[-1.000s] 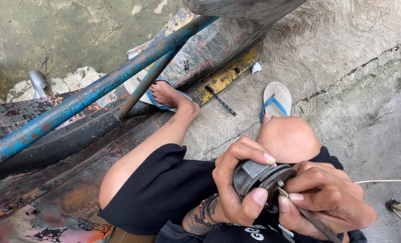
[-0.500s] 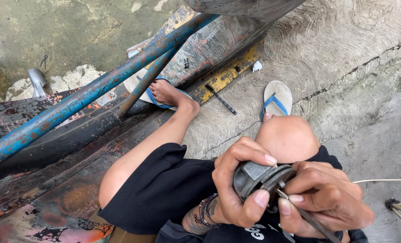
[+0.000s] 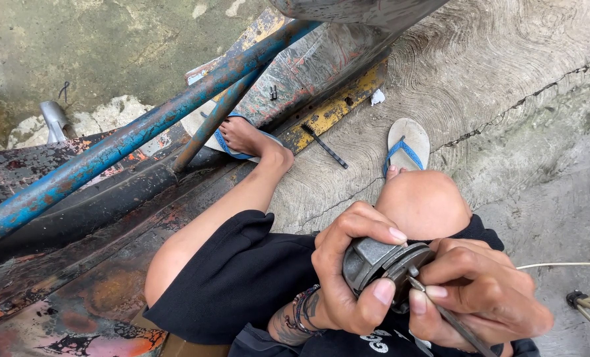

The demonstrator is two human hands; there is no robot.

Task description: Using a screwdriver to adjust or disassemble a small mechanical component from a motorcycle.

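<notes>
Your left hand (image 3: 351,271) clamps the grey metal part (image 3: 374,261) while your right hand (image 3: 480,301) pinches a thin tool (image 3: 450,317) against it; a slip could jab your left fingers.

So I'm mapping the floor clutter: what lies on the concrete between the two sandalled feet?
In the head view, a thin dark strip lies on the concrete between the left foot and the right sandal, touching neither.

Up and left of the hands runs a blue painted pipe (image 3: 129,139) over rusty metal sheets (image 3: 77,277). A blue-strapped flip-flop (image 3: 406,145) lies above them on cracked concrete (image 3: 526,86), a dark strip (image 3: 324,147) nearby.
</notes>
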